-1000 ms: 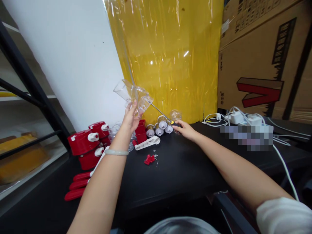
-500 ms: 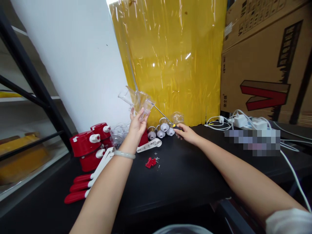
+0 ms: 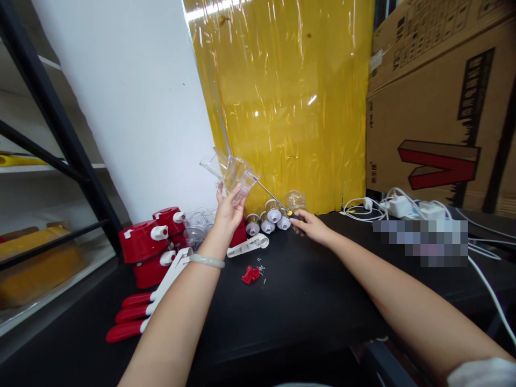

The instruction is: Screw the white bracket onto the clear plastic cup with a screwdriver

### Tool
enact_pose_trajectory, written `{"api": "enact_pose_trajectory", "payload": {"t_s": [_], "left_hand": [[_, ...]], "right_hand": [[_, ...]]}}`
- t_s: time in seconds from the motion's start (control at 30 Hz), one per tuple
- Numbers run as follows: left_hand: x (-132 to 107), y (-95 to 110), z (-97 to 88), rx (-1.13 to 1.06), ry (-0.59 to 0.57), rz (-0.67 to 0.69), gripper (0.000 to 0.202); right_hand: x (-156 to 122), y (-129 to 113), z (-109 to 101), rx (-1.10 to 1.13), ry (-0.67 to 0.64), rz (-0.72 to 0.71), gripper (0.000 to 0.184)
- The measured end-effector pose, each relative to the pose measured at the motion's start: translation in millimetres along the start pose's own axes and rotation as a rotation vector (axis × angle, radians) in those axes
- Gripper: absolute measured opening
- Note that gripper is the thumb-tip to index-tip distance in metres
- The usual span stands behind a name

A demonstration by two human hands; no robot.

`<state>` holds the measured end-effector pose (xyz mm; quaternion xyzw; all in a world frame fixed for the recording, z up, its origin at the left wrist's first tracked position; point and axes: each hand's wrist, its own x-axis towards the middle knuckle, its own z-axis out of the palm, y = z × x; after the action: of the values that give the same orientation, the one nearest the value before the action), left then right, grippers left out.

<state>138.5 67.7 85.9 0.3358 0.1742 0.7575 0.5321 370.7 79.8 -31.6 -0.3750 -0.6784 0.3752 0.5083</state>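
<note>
My left hand (image 3: 229, 210) is raised above the black table (image 3: 306, 301) and grips a clear plastic hopper (image 3: 230, 171), held tilted. My right hand (image 3: 312, 226) is shut on the dark handle of a screwdriver (image 3: 273, 198), whose thin metal shaft slants up into the hopper. Just behind the hands stand three small clear cups with white bases (image 3: 267, 220).
Red housings with white knobs (image 3: 149, 244) and red-and-white handles (image 3: 141, 306) lie at the left. A white lever (image 3: 248, 246), a small red part (image 3: 249, 274) and tiny screws lie mid-table. White chargers and cables (image 3: 403, 207) sit right, below cardboard boxes (image 3: 439, 102). A yellow wrapped panel (image 3: 290, 102) stands behind.
The view has shifted slightly. My left hand has moved the hopper a little toward the right; my right hand keeps hold of the screwdriver.
</note>
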Motion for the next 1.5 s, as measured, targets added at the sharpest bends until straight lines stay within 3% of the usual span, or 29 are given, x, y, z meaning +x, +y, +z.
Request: {"api": "enact_pose_trajectory", "payload": {"t_s": [0.23, 0.37, 0.47, 0.77, 1.3, 1.5], "left_hand": [[0.1, 1.9, -0.5, 0.054, -0.043, 0.016, 0.071], [0.7, 2.0, -1.5, 0.074, -0.059, 0.038, 0.071], [1.5, 1.2, -2.5, 0.09, -0.061, 0.039, 0.071], [-0.8, 3.1, -1.7, 0.132, -0.092, 0.04, 0.07], [-3.2, 2.0, -0.9, 0.077, -0.134, 0.061, 0.067], [-5.4, 2.7, 1.5, 0.049, -0.086, 0.072, 0.063]], "right_hand": [[-1.1, 0.8, -2.3, -0.049, 0.061, -0.035, 0.044], [-2.8, 2.6, -6.1, -0.243, 0.144, -0.16, 0.037], [-3.1, 5.0, -6.9, -0.332, 0.129, -0.214, 0.032], [-2.1, 8.7, -2.2, -0.252, 0.048, -0.152, 0.03], [-3.4, 8.2, 1.3, -0.216, 0.014, -0.109, 0.035], [-3.7, 8.6, 1.0, -0.233, 0.007, -0.108, 0.035]]}}
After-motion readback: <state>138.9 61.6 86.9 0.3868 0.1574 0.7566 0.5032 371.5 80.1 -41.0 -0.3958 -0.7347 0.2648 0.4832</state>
